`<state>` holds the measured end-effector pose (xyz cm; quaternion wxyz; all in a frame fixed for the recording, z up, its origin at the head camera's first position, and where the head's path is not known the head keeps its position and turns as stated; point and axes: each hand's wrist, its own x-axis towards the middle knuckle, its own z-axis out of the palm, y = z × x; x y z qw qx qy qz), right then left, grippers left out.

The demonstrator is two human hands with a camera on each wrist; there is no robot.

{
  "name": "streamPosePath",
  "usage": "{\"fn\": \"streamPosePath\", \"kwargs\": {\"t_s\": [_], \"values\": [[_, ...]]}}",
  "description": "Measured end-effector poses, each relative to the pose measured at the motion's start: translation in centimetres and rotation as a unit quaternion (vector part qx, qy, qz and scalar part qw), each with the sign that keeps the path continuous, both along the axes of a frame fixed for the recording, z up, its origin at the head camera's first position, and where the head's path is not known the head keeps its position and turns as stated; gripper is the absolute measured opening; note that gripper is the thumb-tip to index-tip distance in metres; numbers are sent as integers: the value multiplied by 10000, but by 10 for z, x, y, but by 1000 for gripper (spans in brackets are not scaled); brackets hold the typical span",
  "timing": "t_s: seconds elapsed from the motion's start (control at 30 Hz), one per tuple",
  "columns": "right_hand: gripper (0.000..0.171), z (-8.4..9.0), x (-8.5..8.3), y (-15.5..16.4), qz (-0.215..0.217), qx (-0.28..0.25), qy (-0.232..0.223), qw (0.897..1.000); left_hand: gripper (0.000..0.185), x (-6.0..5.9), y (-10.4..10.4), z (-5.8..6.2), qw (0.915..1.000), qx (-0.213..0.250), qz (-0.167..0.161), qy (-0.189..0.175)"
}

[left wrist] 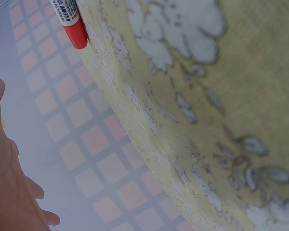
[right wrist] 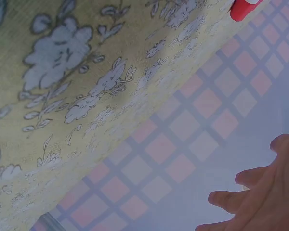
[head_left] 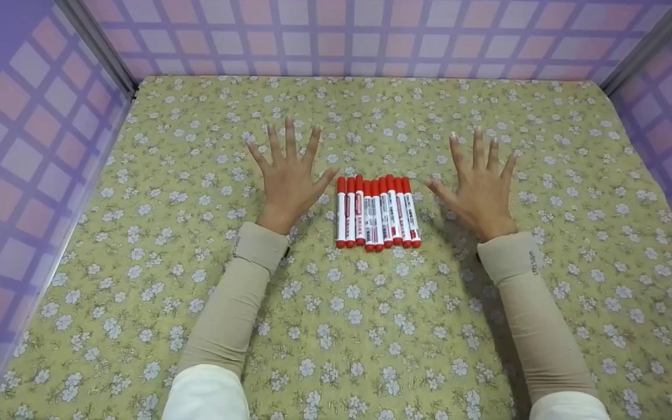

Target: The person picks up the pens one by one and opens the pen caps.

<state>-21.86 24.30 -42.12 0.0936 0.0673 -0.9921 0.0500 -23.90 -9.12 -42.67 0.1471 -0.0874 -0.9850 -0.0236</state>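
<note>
Several white markers with red caps (head_left: 375,213) lie side by side in a row on the table, caps toward the far side. To the left of the row my left hand (head_left: 290,181) is spread palm down, its thumb tip close to the leftmost marker. My right hand (head_left: 482,189), fingers spread too, is held to the right of the row with a gap between thumb and markers. Neither hand holds anything. A marker's red cap (left wrist: 76,34) shows at the top of the left wrist view; another red marker end (right wrist: 243,8) appears at the right wrist view's upper edge.
A yellow-green flowered cloth (head_left: 324,326) covers the table. Checkered purple and pink panels stand along the back (head_left: 342,41), the left (head_left: 27,116) and the right side (head_left: 671,111), joined by grey corner posts (head_left: 102,46).
</note>
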Motion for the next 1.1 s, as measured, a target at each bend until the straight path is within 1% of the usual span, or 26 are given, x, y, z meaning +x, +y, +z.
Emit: {"fn": "streamPosePath", "kwargs": {"t_s": [0.13, 0.2, 0.3, 0.43, 0.53, 0.6, 0.73, 0.83, 0.93, 1.0, 1.1], "values": [[89, 1, 0, 0, 35, -66, 6, 10000, 81, 0, 0, 1, 9999, -105, 21, 66], [89, 2, 1, 0, 30, -82, -9, 10000, 80, 0, 0, 2, 10000, -60, -5, 37], [89, 3, 1, 0, -2, -60, -64, 10000, 80, 0, -1, 3, 9999, 76, -73, 1], [87, 4, 2, 0, -1, -127, -162, 9998, 79, -1, -2, 4, 9994, 281, -166, 116], [86, 6, 2, 1, 20, -244, -228, 9994, 76, -1, -3, 6, 9990, 378, -186, 179], [85, 8, 2, 0, 28, -316, -285, 9991, 73, 0, -4, 7, 9985, 475, -216, 158], [81, 11, 3, 0, 65, -594, -400, 9974, 67, 1, -3, 7, 9958, 837, -322, 193], [77, 13, 6, -1, 45, -1093, -620, 9921, 63, 2, -3, 6, 9924, 1133, -410, 242], [74, 14, 8, -3, -24, -1738, -817, 9814, 60, 5, -2, 6, 9888, 1393, -494, 192], [71, 13, 10, -4, -28, -2164, -851, 9726, 59, 6, 0, 5, 9861, 1568, -544, 67], [66, 12, 10, -5, 128, -2791, -815, 9567, 58, 8, 3, 2, 9804, 1862, -591, -266]]}}
